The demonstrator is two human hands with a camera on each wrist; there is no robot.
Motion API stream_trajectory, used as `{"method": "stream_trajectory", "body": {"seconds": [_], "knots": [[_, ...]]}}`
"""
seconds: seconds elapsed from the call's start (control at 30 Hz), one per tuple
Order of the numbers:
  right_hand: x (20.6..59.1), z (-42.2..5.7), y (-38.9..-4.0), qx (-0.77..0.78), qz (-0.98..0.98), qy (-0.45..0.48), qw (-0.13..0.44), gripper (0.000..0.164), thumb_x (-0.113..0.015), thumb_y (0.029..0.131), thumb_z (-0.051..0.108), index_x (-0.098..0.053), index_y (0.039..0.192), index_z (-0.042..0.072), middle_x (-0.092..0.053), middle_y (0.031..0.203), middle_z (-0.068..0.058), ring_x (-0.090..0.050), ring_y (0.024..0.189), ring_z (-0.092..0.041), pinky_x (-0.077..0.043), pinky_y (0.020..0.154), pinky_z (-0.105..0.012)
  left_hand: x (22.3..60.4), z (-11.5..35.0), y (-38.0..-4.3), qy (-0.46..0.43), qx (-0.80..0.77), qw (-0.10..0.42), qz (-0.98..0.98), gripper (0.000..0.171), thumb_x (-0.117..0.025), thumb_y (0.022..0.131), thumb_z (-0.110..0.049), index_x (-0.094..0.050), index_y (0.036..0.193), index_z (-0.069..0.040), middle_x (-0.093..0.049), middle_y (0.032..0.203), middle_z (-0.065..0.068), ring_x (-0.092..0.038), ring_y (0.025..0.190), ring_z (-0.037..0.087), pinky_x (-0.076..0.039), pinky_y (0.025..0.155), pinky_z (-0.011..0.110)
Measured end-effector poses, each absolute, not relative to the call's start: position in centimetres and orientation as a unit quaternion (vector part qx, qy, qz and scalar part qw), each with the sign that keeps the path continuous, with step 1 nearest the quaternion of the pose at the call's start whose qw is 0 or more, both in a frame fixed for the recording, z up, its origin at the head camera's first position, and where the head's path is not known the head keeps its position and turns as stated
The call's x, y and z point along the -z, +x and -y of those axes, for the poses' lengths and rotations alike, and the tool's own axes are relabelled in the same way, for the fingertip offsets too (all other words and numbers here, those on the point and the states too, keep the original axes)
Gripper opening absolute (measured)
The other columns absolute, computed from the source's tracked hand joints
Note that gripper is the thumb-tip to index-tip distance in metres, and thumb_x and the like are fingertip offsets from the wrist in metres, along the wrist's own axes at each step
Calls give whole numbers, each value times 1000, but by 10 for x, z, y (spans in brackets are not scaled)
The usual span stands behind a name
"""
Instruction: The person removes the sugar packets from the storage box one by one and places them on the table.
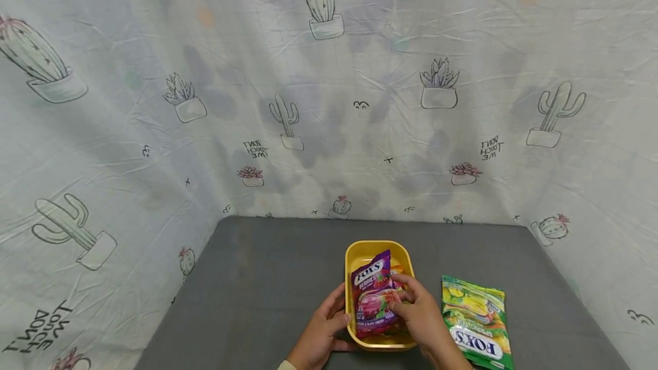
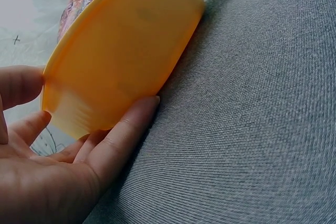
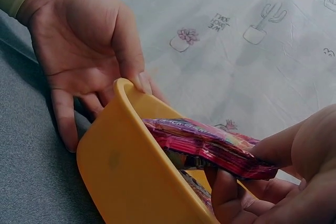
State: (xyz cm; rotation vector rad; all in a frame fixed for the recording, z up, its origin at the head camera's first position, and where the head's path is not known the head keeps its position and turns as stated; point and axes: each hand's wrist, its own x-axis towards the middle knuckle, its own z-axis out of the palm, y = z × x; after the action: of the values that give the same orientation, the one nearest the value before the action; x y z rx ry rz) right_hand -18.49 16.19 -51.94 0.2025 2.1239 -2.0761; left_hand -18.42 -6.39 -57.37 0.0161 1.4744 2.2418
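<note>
A yellow rectangular tub (image 1: 380,346) stands on the grey surface in the head view. My left hand (image 1: 323,329) grips its left side, thumb at the rim and fingers along the outer wall, as the left wrist view also shows. With thumb and fingers, my right hand (image 1: 422,314) pinches the right edge of a purple Fox's Berries candy bag (image 1: 367,301). That bag lies tilted in the tub's mouth, one end over the wall's inside edge. Beneath it, part of an orange packet (image 1: 397,270) peeks out; the rest is hidden.
Right of the tub lies a green Fox's candy bag (image 1: 475,318), flat on the grey tabletop (image 1: 257,278). Pale cloth (image 1: 349,147) printed with cacti hangs behind the table and along both sides.
</note>
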Motion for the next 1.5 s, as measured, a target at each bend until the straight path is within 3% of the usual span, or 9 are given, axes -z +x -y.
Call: {"method": "stream_trajectory", "body": {"seconds": [0.3, 0.7, 1.13, 1.5], "knots": [[516, -165, -184, 706, -701, 69, 72, 51, -62, 89, 1, -48, 136, 11, -64, 97, -16, -61, 69, -29, -52, 54, -40, 576, 63, -186, 4, -809, 227, -542, 65, -58, 94, -11, -28, 152, -17, -36, 144, 18, -54, 111, 33, -50, 66, 63], [513, -168, -183, 732, -674, 91, 52, 49, -61, 89, -1, -49, 135, 13, -64, 101, -18, -65, 75, -33, -54, 59, -47, 577, 62, -185, 17, -816, 222, -533, 65, -57, 95, -11, -26, 152, -18, -34, 145, 20, -55, 110, 34, -49, 66, 63], [510, -174, -181, 748, -655, 100, 42, 48, -59, 90, -2, -48, 135, 14, -62, 108, -19, -64, 89, -33, -55, 69, -45, 579, 61, -186, 0, -811, 228, -539, 63, -57, 96, -12, -28, 152, -20, -38, 144, 18, -59, 106, 35, -51, 68, 60], [507, -183, -179, 765, -634, 105, 37, 51, -57, 91, -4, -47, 136, 17, -61, 109, -20, -65, 87, -36, -54, 67, -47, 577, 61, -187, 2, -812, 233, -535, 62, -54, 97, -11, -27, 152, -19, -35, 145, 20, -59, 105, 36, -50, 69, 61]]}}
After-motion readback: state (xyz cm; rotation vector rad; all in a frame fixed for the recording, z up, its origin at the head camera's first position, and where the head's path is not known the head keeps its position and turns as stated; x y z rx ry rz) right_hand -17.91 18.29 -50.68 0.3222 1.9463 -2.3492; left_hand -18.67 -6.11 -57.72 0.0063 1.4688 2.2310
